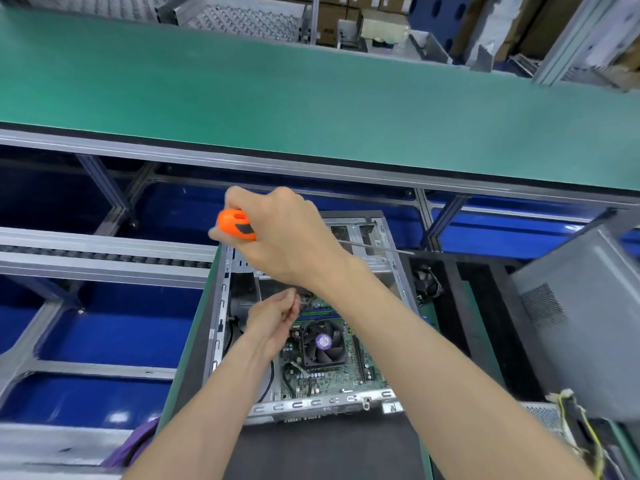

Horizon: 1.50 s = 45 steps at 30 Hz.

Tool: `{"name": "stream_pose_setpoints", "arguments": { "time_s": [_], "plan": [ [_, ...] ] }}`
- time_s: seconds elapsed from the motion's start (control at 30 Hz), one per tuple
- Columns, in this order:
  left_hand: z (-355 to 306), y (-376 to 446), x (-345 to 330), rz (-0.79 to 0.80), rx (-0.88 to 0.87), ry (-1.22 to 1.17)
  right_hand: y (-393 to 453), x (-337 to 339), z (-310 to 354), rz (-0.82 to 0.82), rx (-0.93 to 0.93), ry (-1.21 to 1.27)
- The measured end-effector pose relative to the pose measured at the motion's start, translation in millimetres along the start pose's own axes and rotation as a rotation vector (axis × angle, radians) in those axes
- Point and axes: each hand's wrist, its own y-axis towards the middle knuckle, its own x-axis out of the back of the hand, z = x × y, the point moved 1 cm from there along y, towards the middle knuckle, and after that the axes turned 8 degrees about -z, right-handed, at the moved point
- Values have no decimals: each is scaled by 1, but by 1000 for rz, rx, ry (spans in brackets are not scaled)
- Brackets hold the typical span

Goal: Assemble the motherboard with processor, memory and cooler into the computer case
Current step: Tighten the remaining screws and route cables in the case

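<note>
Orange-handled screwdriver (236, 229), one, gripped in the right hand (287, 237) above one open computer case (221, 306).
Left hand (273, 318), fingers curled in a pinch, hovers over the motherboard (332, 375) beside its single cooler (323, 342).

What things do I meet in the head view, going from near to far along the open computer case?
Case's near metal rim → cooler fan → left hand → right hand gripping the orange screwdriver handle → green conveyor belt.

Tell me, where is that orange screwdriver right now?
In the head view, the orange screwdriver is gripped in the right hand, raised above the far end of the open computer case, its thin shaft pointing right.
</note>
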Motion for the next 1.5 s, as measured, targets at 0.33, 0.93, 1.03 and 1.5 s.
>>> {"name": "stream_pose_setpoints", "arguments": {
  "time_s": [0.33,0.93,1.03,1.5],
  "plan": [
    [4,-9,-2,117,59,91,1,-5,24,-367,-160,525],
    [-3,-7,9,-56,214,-573,-68,32,-114,-1340,-1022,1191],
    [-3,-6,10,-50,186,-548,-75,31,-118,-1383,-1079,1210],
    [-6,-3,15,-96,98,-525,-104,35,-129,-1062,-1205,580]
  ]
}}
